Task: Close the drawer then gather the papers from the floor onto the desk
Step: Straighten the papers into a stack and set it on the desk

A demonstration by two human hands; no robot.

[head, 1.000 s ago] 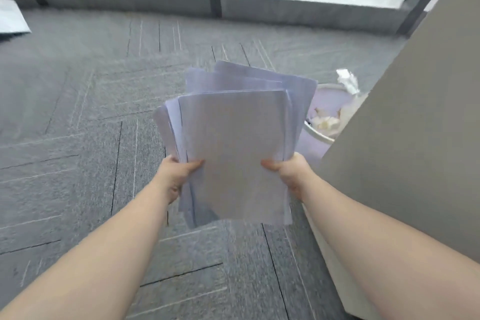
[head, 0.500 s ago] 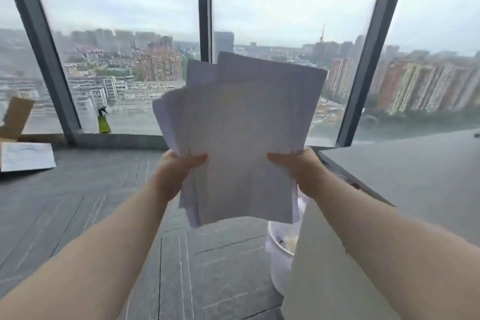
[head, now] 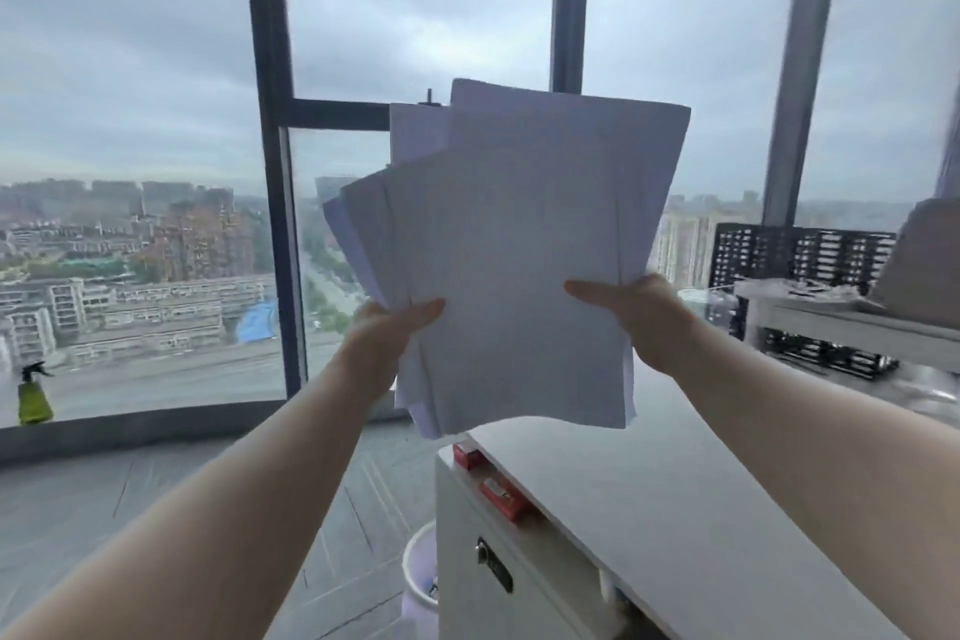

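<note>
Both hands hold a loose, fanned stack of white papers [head: 514, 255] upright in front of me. My left hand [head: 387, 333] grips its lower left edge, thumb on the front sheet. My right hand [head: 641, 314] grips the lower right edge the same way. The stack hangs in the air above the near left corner of the grey desk [head: 670, 509]. Below the desk top stands a white drawer cabinet [head: 467, 582] with a black lock; its front looks flush.
A white waste bin [head: 418, 582] stands on the grey carpet left of the cabinet. Black mesh organizers [head: 805, 255] and a grey tray sit at the desk's far right. A yellow-green spray bottle [head: 34, 395] stands by the tall windows.
My view has swung up from the floor to the windows and desk. The papers, still in both hands, have risen and moved right, over the desk's corner.
</note>
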